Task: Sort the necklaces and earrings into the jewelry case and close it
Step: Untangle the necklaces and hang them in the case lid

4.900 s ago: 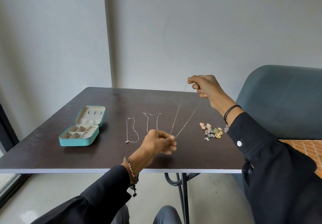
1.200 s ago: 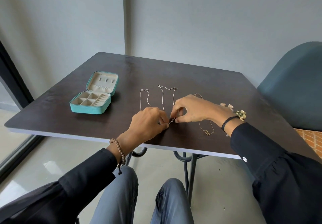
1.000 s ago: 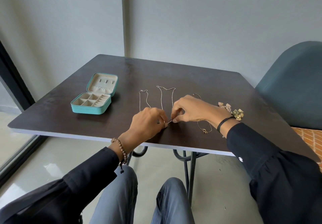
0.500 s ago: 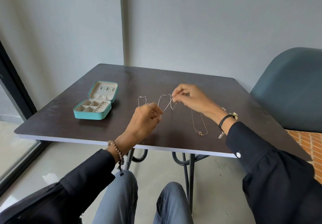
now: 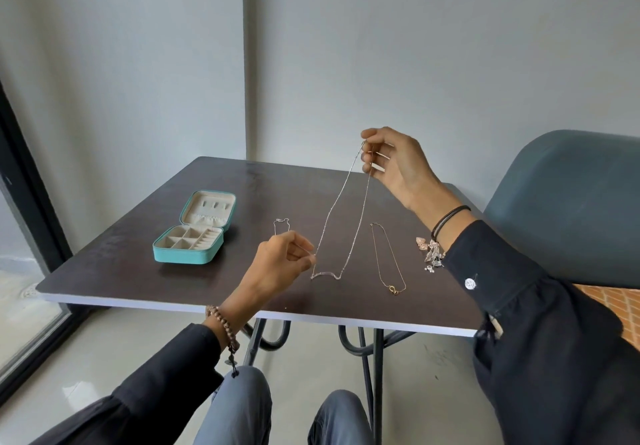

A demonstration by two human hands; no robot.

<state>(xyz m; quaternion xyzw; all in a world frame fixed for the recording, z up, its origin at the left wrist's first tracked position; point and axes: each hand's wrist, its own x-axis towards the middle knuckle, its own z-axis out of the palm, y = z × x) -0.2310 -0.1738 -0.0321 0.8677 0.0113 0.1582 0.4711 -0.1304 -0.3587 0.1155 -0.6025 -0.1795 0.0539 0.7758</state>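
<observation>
A thin silver necklace (image 5: 346, 222) hangs in a long loop above the dark table (image 5: 242, 285). My right hand (image 5: 394, 164) pinches its top end, raised high. Lower down, my left hand (image 5: 280, 264) pinches one strand near the bottom, whose curved bar pendant just reaches the tabletop. A gold necklace (image 5: 388, 257) lies flat to the right. Another silver necklace (image 5: 281, 222) lies behind my left hand, mostly hidden. A heap of earrings (image 5: 431, 254) sits by my right sleeve. The teal jewelry case (image 5: 194, 236) stands open at the left, its compartments showing nothing inside.
A blue-grey chair (image 5: 571, 209) stands at the table's right side. A dark window frame (image 5: 31, 202) runs along the left. My knees and the table's metal legs (image 5: 367, 358) are below the near edge.
Both hands took the middle silver necklace off the table. My right hand has risen with its top end, and the chain now hangs stretched between my hands. The gold necklace lies flat on the table.
</observation>
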